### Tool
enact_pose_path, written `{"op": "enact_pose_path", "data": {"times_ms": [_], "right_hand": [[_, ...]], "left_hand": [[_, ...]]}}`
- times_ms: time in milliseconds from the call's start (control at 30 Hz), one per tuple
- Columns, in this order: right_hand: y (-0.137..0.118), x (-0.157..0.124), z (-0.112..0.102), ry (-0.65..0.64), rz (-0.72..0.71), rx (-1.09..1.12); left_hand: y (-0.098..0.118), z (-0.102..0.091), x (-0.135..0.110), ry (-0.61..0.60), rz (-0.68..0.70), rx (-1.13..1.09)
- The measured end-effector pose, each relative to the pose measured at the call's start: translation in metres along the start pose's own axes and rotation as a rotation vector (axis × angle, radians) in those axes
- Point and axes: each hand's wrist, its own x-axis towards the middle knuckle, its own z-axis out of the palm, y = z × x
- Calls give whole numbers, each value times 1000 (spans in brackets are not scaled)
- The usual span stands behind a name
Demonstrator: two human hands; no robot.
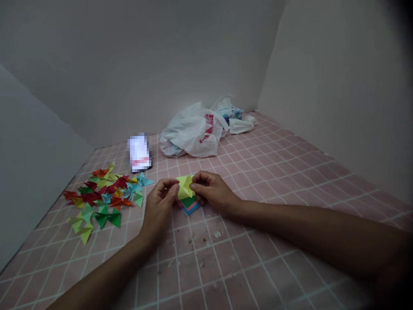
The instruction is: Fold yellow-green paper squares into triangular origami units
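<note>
So I'm watching both hands on this little yellow paper: left hand (161, 203) pinching one edge, right hand (213, 191) gripping the other by a raised fold. The yellow paper (183, 190) sits over some coloured sheets (189, 203); can't tell if they touch. Loads of folded paper pieces (93, 198) lie left of the hands, and a white plastic bag (190, 133) slumps behind on the pink grid-patterned surface (274, 172).

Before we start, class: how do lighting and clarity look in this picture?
Head view: dim overall, black shading at the upper right corner; head view: the bright screen is pixelated; head view: the yellow paper shows brighter than the pink gridded surface.
</note>
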Motion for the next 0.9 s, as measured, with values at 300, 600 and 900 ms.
{"op": "enact_pose_path", "data": {"times_ms": [300,600,900], "right_hand": [[-1,-1,2,-38,-2,-1],[-1,-2,1,-76,-26,17],[-1,-2,2,-92,1,62]], "left_hand": [[-2,3,1,-105,-188,-155],[-2,4,2,-106,-199,-227],[-2,5,1,-87,-205,-264]]}}
